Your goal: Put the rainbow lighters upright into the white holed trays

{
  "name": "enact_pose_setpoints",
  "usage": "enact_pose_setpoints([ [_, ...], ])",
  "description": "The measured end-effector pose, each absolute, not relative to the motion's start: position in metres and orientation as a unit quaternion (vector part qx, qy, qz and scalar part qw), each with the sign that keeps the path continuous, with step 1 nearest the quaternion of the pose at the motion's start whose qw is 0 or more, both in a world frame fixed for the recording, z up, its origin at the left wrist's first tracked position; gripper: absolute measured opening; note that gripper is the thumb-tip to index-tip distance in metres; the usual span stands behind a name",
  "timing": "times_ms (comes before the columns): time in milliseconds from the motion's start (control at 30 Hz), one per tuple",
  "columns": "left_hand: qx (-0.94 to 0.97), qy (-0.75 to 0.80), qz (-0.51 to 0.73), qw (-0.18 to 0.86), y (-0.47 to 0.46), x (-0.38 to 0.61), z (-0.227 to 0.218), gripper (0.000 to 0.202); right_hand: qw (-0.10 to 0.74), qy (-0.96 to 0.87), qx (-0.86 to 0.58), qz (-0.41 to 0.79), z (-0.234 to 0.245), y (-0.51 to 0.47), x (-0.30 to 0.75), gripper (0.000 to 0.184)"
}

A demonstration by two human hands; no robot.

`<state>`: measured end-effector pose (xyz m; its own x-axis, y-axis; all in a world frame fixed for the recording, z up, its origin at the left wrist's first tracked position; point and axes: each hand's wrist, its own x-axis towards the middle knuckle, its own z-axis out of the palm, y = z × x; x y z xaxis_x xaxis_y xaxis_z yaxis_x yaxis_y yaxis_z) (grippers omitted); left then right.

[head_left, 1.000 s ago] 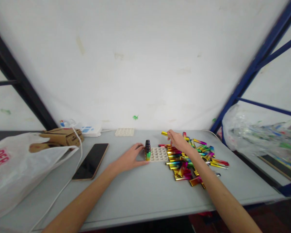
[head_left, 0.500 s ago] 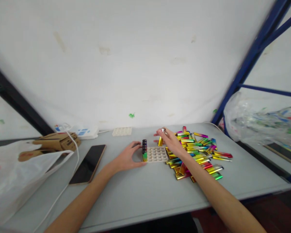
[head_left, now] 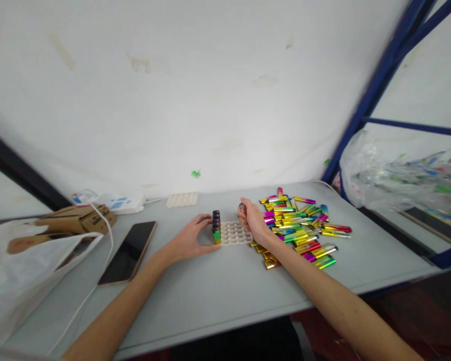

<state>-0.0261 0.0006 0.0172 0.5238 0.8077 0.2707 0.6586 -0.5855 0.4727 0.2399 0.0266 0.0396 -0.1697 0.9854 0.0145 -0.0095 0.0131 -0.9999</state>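
Note:
A pale tray with rows of round holes (head_left: pixel 236 233) lies on the table, with a row of lighters (head_left: pixel 217 228) upright at its left end. My left hand (head_left: pixel 190 238) spans that end, thumb at the front corner and fingers at the back, bracing the tray. Over the tray's back right part, my right hand (head_left: pixel 252 219) is closed around a lighter (head_left: pixel 242 206); only its metal top shows, the body hidden by the fingers. Beside and partly behind my right hand and forearm lies a loose pile of shiny, multicoloured lighters (head_left: pixel 296 220).
Another holed tray (head_left: pixel 182 199) lies near the wall. On the left are a phone (head_left: pixel 130 253), a white cable (head_left: pixel 109 240), a cardboard box (head_left: pixel 77 220) and a white plastic bag (head_left: pixel 26 276). A blue rack post (head_left: pixel 364 115) and clear plastic bags (head_left: pixel 383 175) stand at the right.
My right hand has turned and its fingers have curled round the lighter, hiding its gold body. My left hand stays at the tray's left end. The whole view has shifted slightly.

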Motion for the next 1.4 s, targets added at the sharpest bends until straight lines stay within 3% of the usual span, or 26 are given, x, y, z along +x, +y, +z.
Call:
enact_pose_setpoints([
  [200,0.860,0.425,0.234,0.156,0.001,-0.026,0.019,0.073,0.450,-0.548,-0.464,0.530,0.037,0.025,0.237,0.049],
  [433,0.858,0.428,0.236,0.155,0.000,-0.025,0.020,0.074,0.424,-0.615,-0.453,0.486,0.034,0.024,0.236,0.068],
  [633,0.859,0.425,0.237,0.158,0.001,-0.025,0.018,0.074,0.435,-0.645,-0.485,0.399,0.039,0.021,0.241,0.052],
  [900,0.858,0.425,0.237,0.163,0.000,-0.025,0.019,0.071,0.450,-0.642,-0.421,0.457,0.030,0.023,0.238,0.066],
  [1000,0.857,0.428,0.236,0.163,0.000,-0.024,0.019,0.071,0.477,-0.667,-0.400,0.411,0.027,0.024,0.238,0.056],
  [1200,0.857,0.423,0.235,0.175,-0.001,-0.023,0.020,0.070,0.453,-0.724,-0.414,0.313,0.026,0.026,0.244,0.030],
  [1400,0.856,0.422,0.237,0.183,-0.001,-0.024,0.021,0.070,0.373,-0.782,-0.432,0.250,0.024,0.028,0.246,0.019],
])
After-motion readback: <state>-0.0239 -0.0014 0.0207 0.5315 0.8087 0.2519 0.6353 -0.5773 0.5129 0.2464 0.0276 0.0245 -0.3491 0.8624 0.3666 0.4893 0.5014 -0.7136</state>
